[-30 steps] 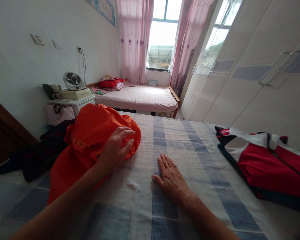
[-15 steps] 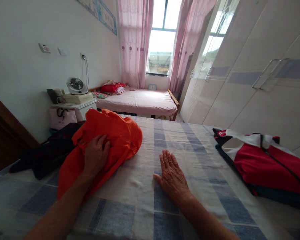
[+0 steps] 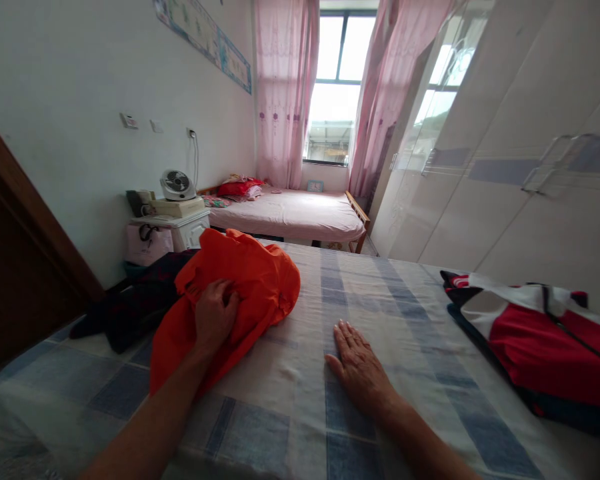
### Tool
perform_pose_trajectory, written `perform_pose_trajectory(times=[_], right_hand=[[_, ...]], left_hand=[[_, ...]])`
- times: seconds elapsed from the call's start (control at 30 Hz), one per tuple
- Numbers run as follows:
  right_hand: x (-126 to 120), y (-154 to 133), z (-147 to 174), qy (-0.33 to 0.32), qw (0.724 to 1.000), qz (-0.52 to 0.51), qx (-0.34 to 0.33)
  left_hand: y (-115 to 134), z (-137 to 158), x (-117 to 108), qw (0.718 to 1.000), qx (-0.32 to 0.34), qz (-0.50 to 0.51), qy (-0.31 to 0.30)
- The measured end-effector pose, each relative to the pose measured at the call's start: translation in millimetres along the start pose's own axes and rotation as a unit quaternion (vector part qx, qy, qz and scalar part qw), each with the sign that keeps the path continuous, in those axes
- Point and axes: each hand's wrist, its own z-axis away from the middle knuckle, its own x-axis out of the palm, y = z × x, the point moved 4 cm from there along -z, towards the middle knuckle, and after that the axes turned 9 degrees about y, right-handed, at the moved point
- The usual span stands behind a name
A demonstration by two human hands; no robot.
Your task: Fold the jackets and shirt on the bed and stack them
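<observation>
An orange garment (image 3: 250, 267) lies rumpled on the blue-and-white checked sheet (image 3: 300, 373). My left hand (image 3: 215, 313) is on top of it, fingers bent and closed on the cloth; the fingertips are partly hidden in its folds. My right hand (image 3: 356, 360) rests palm down on the bare sheet to the right, fingers stretched out, holding nothing. Dark clothing (image 3: 135, 300) lies left of the orange garment and partly behind it.
Folded red, white and dark clothes (image 3: 545, 340) are stacked at the right. Beyond the bed's far edge stand a white bedside cabinet (image 3: 195, 230) with a small fan (image 3: 177, 185), and a second bed (image 3: 300, 210). White wardrobes (image 3: 480, 200) line the right side.
The view has swung left and up, so everything sits further right and lower. My left fingers look more curled into the orange garment. My right hand stays flat on the sheet.
</observation>
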Motion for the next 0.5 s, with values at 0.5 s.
perform_pose_trajectory(times=[0.5], right_hand=[[-37, -25, -103, 0.073, 0.962, -0.247, 0.085]], left_hand=[[43, 4, -36, 0.975, -0.040, 0.218, 0.029]])
